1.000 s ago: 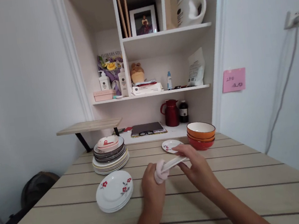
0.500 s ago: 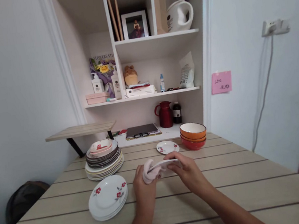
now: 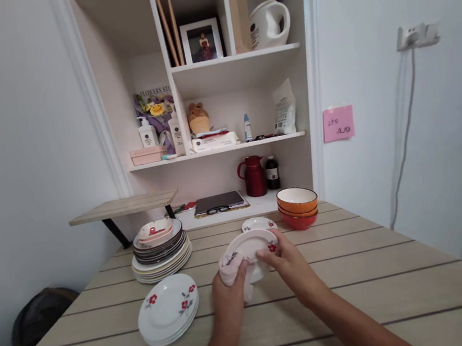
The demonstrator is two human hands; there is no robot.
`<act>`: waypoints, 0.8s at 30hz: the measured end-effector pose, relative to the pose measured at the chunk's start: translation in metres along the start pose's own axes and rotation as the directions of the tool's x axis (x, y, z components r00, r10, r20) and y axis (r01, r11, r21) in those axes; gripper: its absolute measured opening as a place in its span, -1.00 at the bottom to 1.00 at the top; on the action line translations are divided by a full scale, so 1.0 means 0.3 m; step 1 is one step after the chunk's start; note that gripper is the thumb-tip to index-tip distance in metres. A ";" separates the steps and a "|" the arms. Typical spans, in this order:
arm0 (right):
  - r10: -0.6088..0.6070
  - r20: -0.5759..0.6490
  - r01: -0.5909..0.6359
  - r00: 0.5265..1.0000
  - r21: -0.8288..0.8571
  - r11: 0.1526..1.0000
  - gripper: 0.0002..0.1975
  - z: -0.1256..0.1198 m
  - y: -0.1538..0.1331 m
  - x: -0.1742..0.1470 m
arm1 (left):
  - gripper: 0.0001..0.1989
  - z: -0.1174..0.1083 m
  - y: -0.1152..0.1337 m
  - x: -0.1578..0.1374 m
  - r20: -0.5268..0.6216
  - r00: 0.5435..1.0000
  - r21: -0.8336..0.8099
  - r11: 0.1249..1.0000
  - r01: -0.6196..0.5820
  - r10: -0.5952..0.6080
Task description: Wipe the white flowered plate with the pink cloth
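Above the middle of the table, a small white plate [image 3: 249, 244] with red flowers is tilted so its face shows. My right hand [image 3: 292, 264] grips its right rim, thumb on the face. A pale pink cloth [image 3: 232, 269] is closed in my left hand [image 3: 229, 295] and pressed to the plate's left side; the cloth covers part of the fingers. Behind it another small flowered plate [image 3: 259, 224] lies flat, partly hidden. To the left lies a stack of larger flowered plates [image 3: 168, 309].
Farther back on the left stands a taller stack of plates [image 3: 162, 256] topped by small dishes [image 3: 156, 232], near a raised wooden shelf [image 3: 125, 207]. Orange and red bowls [image 3: 298, 209] are stacked at the back right. A red jug [image 3: 254, 176] and a laptop [image 3: 219, 201] sit behind.
The held plate has turned from nearly edge-on to showing its flowered face. My left hand and the cloth have shifted slightly down, and the view has moved a little.
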State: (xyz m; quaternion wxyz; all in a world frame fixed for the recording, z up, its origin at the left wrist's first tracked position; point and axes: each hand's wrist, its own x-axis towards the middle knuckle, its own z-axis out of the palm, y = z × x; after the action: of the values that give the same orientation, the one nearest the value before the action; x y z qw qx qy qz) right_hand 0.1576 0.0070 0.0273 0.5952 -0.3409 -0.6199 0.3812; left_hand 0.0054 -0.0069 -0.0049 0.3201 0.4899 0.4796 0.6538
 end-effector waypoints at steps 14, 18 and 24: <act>-0.328 0.158 0.364 0.931 -0.413 0.835 -0.88 -0.029 -0.018 0.005 | -0.81 -0.032 -0.018 -0.001 0.079 0.901 0.344 0.836 -0.427 0.427; -0.012 0.068 0.007 0.998 0.067 0.998 -0.89 0.004 -0.016 -0.001 | -0.64 -0.014 -0.015 0.013 -0.011 0.996 0.018 0.996 -0.085 0.085; 0.186 0.117 -0.219 0.976 0.433 0.874 -0.57 0.037 -0.006 -0.011 | -0.57 -0.007 0.036 -0.006 0.034 0.998 -0.121 0.991 0.064 -0.060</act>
State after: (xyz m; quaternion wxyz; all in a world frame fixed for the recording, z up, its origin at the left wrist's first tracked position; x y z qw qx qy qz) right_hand 0.1467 0.0024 0.0272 0.5914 -0.2454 -0.4983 0.5845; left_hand 0.0046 -0.0128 0.0046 0.3769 0.4643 0.4489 0.6640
